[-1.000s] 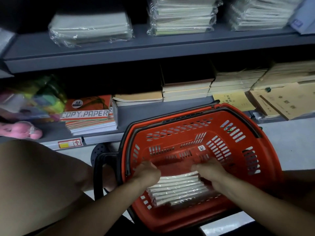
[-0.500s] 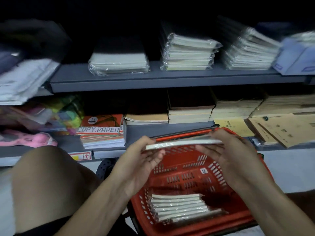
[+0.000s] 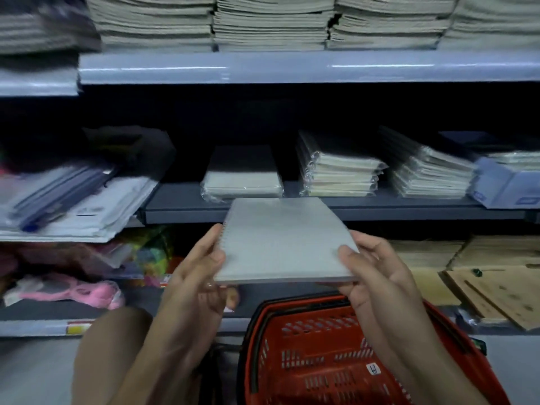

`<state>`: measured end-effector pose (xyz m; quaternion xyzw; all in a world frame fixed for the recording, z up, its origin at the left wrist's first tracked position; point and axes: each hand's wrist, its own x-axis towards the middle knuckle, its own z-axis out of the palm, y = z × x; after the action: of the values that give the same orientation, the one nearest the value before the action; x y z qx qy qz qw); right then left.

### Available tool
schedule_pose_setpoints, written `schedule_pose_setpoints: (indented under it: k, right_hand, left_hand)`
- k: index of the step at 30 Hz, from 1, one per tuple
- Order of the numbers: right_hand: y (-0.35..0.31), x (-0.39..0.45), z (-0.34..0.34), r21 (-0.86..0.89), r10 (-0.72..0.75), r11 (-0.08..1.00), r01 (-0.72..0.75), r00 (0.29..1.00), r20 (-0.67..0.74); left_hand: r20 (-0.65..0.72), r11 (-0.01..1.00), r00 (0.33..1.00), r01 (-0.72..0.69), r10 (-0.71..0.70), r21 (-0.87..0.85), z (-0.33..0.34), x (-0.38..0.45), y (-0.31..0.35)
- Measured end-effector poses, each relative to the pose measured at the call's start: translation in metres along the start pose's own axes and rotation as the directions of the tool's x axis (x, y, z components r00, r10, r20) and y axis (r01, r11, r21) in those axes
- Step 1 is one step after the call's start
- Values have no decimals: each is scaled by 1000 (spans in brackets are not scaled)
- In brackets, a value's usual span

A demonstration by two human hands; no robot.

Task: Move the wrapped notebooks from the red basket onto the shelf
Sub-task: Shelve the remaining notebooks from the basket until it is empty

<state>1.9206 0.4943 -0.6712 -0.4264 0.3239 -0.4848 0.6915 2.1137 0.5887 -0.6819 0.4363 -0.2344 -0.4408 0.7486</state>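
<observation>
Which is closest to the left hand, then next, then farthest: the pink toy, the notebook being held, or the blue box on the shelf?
1. Held notebook: touching the left hand.
2. Pink toy: lower shelf, far left.
3. Blue box: middle shelf, far right.

I hold 1 wrapped notebook (image 3: 285, 241) flat, pale grey cover up, spiral binding at its left edge, above the red basket (image 3: 344, 355) and in front of the grey shelf (image 3: 187, 209). On that shelf lie 3 stacks of wrapped notebooks (image 3: 339, 173).
</observation>
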Motion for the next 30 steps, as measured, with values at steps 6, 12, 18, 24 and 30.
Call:
schedule_pose_setpoints:
  k: [6, 12, 18, 24, 30]
  right_hand:
    - [15, 26, 21, 19, -20, 1000, 17, 988, 152]
    - [39, 95, 47, 88, 1, 996, -14, 990, 140]
    - [64, 146, 60, -47, 83, 996, -80, 995, 58]
    - [72, 139, 54, -84, 24, 996, -21, 999, 40]
    - [84, 146, 51, -297, -159, 943, 152, 987, 2]
  left_hand:
    - [16, 999, 999, -28, 29, -16, -25, 17, 10]
    - [-68, 996, 997, -45, 40, -82, -42, 76, 10]
    - [-208, 996, 976, -77, 67, -37, -47, 123, 1]
    - [-230, 987, 961, -141, 156, 81, -52, 116, -18]
    - [-377, 917, 867, -195, 327, 347, -50, 127, -23]
